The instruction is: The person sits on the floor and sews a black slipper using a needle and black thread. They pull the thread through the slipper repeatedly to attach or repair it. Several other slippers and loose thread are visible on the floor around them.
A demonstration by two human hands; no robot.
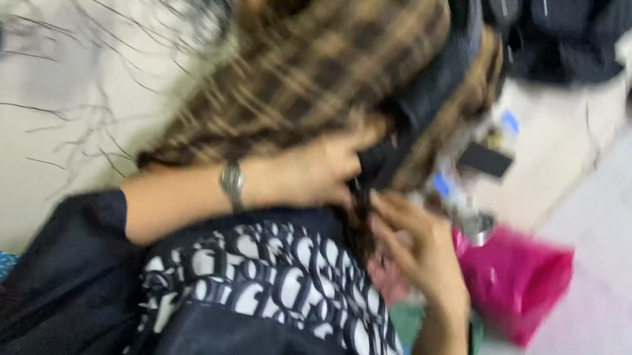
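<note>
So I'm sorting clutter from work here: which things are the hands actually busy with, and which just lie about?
In hand:
- left hand on the brown checked cloth
- right hand at the dark strands

Lying about:
- pink bag
- loose black strands on the floor
- dark clothes

Pink bag (519, 278), soft and crumpled, lies on the floor at right, just beside the right hand (417, 243). Small black rectangle (485, 159), maybe a screen, sits above it, too blurred to be sure. Blue-and-white bits (445, 185) nearby, poss. small packs, can't tell. No signs or labels readable.
</note>
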